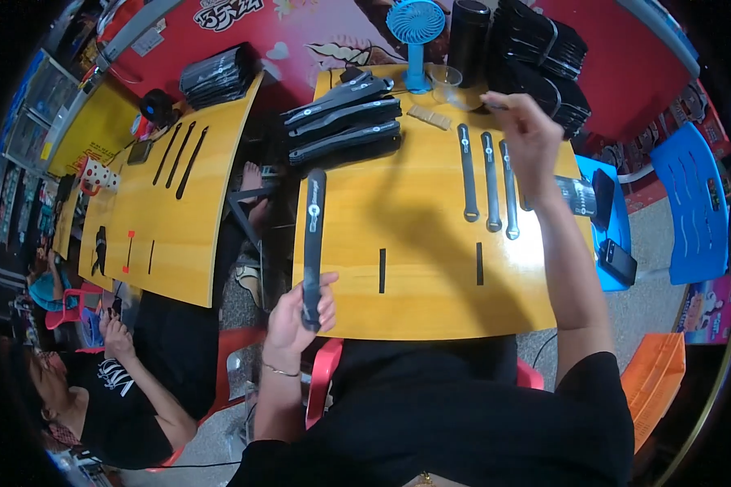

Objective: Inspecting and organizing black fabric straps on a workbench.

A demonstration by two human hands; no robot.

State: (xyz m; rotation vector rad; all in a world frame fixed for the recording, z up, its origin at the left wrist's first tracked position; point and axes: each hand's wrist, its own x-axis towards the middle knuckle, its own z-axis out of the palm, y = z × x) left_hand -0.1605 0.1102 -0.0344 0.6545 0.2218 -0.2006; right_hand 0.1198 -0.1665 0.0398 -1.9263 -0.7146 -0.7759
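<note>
Black and long, a flat strap (pixel 313 235) is gripped at its near end by the left hand (pixel 300 312), fingers clenched around it, at the near left edge of the yellow wooden table (pixel 414 300). The strap is held pointing away, its far end over the table's left side. The right hand (pixel 528 134) is raised over the far right of the table, fingers pinched on a small thin object (pixel 495 103) that cannot be made out. Three more black straps (pixel 489 180) are laid side by side just beneath it. A stack of black packets (pixel 345 122) is set at the far left, a blue fan (pixel 415 40) beyond.
</note>
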